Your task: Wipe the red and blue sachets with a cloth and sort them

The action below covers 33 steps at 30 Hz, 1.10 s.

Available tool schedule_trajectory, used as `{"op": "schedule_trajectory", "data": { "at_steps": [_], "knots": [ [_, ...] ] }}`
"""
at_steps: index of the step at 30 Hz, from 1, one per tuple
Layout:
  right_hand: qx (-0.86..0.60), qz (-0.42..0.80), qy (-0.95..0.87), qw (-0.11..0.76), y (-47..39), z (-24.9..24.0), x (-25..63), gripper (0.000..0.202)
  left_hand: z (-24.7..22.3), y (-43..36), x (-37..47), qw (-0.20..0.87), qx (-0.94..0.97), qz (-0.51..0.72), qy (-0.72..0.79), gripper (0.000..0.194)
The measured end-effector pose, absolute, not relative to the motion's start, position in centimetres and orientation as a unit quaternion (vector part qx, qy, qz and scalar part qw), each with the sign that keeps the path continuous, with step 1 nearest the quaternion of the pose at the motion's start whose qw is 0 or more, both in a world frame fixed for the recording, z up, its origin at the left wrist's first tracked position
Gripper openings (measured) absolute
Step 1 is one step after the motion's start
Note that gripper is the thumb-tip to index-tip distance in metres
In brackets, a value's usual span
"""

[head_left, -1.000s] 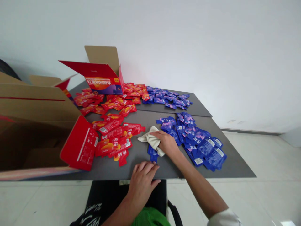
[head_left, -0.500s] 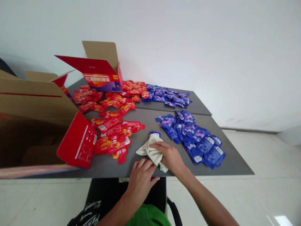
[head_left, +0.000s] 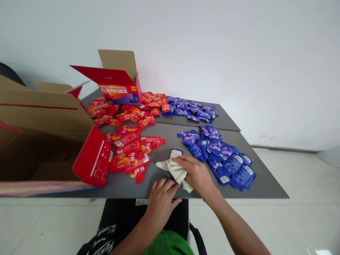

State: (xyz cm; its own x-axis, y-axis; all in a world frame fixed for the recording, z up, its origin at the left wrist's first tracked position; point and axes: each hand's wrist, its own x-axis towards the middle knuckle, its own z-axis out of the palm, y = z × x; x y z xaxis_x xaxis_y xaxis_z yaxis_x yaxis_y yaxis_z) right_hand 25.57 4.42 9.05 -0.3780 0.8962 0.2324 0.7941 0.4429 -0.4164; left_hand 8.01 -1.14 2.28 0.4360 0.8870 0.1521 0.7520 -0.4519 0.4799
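Note:
A white cloth (head_left: 175, 170) is bunched under my right hand (head_left: 199, 177), whose closed fingers press it onto a blue pouch (head_left: 177, 152) lying flat on the table. Only the pouch's top end and a sliver of its left edge show; the cloth covers the rest. My left hand (head_left: 162, 200) rests at the table's front edge with its fingers stretched forward, their tips by the pouch's lower end. Whether they touch the pouch is hidden. To the left lies a group of red pouches (head_left: 130, 159), and to the right a pile of blue pouches (head_left: 225, 157).
A large open carton (head_left: 39, 120) occupies the left side, its red flap (head_left: 94, 159) reaching over the table. Farther back stands a red box (head_left: 119, 92) with raised flaps. More red pouches (head_left: 132, 112) and blue pouches (head_left: 190, 108) lie along the back of the grey table (head_left: 261, 186).
My right hand and the cloth have shifted slightly right and toward the table's front, uncovering a little more of the blue pouch. My left hand keeps nearly the same place. The view has turned slightly.

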Motion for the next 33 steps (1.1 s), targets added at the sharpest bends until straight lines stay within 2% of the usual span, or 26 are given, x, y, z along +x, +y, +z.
{"op": "schedule_trajectory", "data": {
  "at_steps": [4,8,13,16,19,22,27,33],
  "knots": [
    [-0.524,0.148,-0.820,0.178,3.4,7.3,25.7,0.052,2.5,-0.9,8.0,0.180,0.831,0.182,0.493,0.043],
    [-0.538,0.136,-0.799,0.232,7.9,6.1,25.7,0.057,2.4,-0.8,7.9,0.189,0.832,0.194,0.484,0.053],
    [-0.546,0.097,-0.782,0.284,11.1,7.2,26.0,0.051,2.6,-0.9,7.8,0.189,0.830,0.201,0.485,0.051],
    [-0.542,0.079,-0.761,0.349,8.6,7.5,27.1,0.048,3.2,-0.2,7.8,0.203,0.829,0.217,0.474,0.035],
    [-0.531,0.090,-0.695,0.476,4.4,6.5,29.1,0.040,3.7,1.2,8.1,0.188,0.815,0.250,0.488,0.027],
    [-0.579,0.101,-0.600,0.542,0.5,4.3,31.0,0.035,3.8,2.5,8.9,0.141,0.791,0.265,0.534,0.041],
    [-0.653,0.149,-0.490,0.559,-2.8,0.7,32.8,0.052,4.1,3.7,10.7,0.095,0.759,0.219,0.606,0.064],
    [-0.607,0.154,-0.557,0.546,-2.9,-0.2,33.9,0.042,5.8,5.9,11.3,0.153,0.746,0.150,0.631,0.088]
  ]
}}
